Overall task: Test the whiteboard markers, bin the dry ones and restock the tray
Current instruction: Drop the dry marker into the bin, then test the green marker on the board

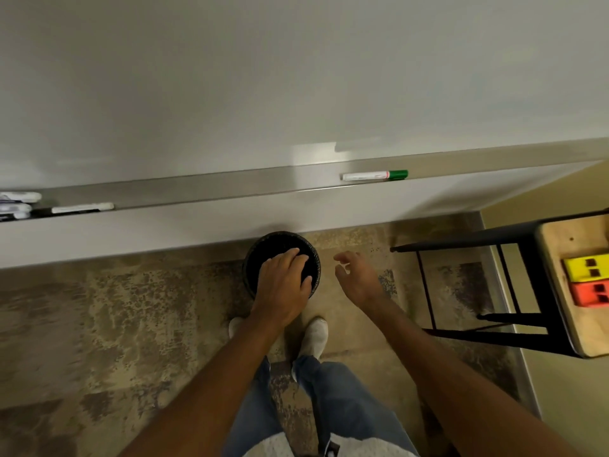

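The left hand (285, 285) is hanging flat over the bin (281, 263), holding nothing; the right hand (354, 275) is loose, empty. A good pen could be getting binned.

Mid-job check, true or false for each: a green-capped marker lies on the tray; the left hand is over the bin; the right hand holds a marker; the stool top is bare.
1. A green-capped marker lies on the tray. True.
2. The left hand is over the black bin. True.
3. The right hand holds a marker. False: it holds nothing, fingers loosely curled.
4. The stool top is bare. False: a yellow box and an orange box sit on it.
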Available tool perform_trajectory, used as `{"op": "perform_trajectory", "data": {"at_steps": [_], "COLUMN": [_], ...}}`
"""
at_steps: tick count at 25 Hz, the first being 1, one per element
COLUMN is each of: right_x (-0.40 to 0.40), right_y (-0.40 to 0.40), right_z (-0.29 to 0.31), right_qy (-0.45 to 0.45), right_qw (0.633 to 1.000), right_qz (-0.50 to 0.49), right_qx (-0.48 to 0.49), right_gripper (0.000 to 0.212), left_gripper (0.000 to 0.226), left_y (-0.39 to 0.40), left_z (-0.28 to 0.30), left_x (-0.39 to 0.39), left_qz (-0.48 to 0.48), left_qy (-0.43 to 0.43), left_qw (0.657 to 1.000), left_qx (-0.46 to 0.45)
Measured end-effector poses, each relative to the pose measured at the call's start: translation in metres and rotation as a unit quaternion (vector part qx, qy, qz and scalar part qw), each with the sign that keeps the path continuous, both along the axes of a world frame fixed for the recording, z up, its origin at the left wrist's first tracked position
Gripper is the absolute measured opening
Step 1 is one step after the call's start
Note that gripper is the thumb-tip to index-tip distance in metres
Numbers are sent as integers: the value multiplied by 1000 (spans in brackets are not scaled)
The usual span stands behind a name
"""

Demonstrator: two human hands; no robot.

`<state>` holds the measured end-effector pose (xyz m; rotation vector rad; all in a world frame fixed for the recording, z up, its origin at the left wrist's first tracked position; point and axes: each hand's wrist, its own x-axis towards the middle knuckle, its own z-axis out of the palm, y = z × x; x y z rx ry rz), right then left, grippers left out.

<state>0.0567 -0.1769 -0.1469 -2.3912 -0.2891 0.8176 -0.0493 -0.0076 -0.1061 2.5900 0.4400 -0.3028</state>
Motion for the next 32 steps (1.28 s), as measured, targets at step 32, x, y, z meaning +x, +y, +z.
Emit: {"op": "perform_trajectory", "data": {"at_steps": [32], "right_x": [165], "right_y": [16], "right_z": [89], "right_qy": [-355], "right_qw": [909], "right_qz": [177], "right_qx": [-125], "right_gripper": [22], "left_gripper": [63], "left_y": [23], "left_z": [27], "left_x": [120], "left_qz": [-14], "left_qy": [-36], "left_qw": [990], "left_qx": [138]}}
